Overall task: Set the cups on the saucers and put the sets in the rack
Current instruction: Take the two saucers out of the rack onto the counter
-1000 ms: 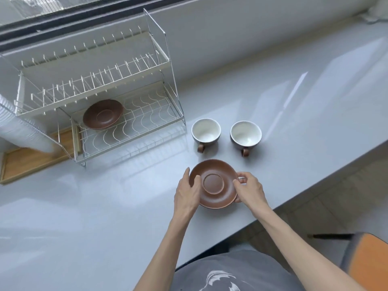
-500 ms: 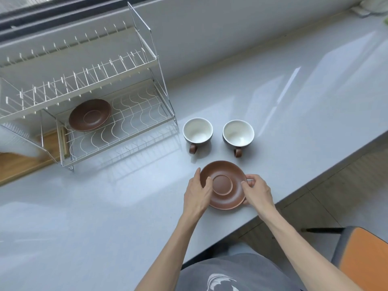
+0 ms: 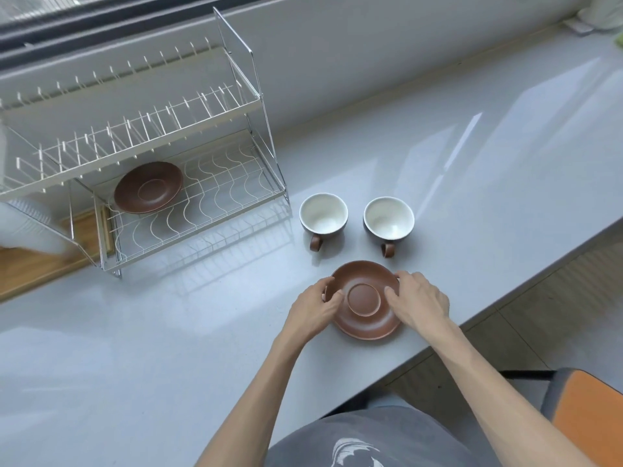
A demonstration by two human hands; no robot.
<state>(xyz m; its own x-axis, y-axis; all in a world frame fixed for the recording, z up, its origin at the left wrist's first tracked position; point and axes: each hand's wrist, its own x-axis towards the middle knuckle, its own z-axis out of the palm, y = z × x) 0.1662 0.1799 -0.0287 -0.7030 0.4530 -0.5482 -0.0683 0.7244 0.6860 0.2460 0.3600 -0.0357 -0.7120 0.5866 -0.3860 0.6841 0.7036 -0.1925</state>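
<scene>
A brown saucer (image 3: 365,318) lies flat on the grey counter near its front edge. My left hand (image 3: 315,306) grips its left rim and my right hand (image 3: 419,303) grips its right rim, thumbs on top. Just behind it stand two cups with white insides and brown handles, the left cup (image 3: 323,214) and the right cup (image 3: 388,219), both upright and empty. A second brown saucer (image 3: 148,187) rests on the lower shelf of the wire dish rack (image 3: 202,210) at the back left.
The rack's upper shelf (image 3: 135,129) has rows of pegs. A wooden board (image 3: 37,264) and a white blurred object (image 3: 23,227) lie left of the rack. The counter's front edge runs diagonally at right; an orange chair seat (image 3: 590,416) sits below.
The saucer and both hands have stayed on the same spot of the counter. The view has shifted slightly; the grip on the rims looks a little closer.
</scene>
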